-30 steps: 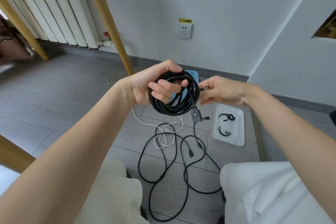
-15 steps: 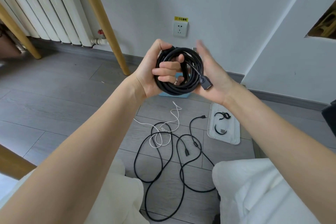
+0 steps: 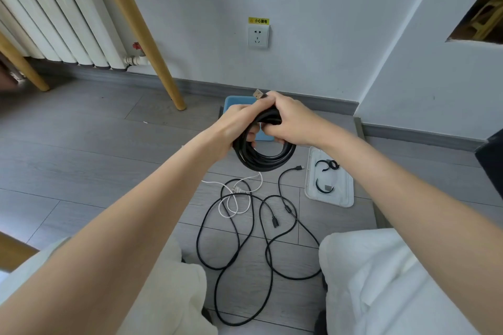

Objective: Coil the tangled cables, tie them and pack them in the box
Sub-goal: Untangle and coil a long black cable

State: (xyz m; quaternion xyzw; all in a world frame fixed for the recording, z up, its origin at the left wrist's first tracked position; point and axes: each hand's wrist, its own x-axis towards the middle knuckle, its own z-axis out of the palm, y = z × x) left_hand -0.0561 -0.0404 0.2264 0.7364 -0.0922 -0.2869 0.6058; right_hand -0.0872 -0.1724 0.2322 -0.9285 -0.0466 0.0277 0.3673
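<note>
Here both the left hand [image 3: 234, 128] and right hand [image 3: 291, 122] grip the thick black coiled cable [image 3: 265, 156] above the blue plastic box [image 3: 236, 102], seemingly untied, so loosening fingers could spring loops apart.

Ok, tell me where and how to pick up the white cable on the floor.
Pinch the white cable at its small loop, coming straight down from above. The loop lies flat on the floor and crosses a thin black cable, so lift gently or the black one may come along. Both hands grip the black coil now.
</note>
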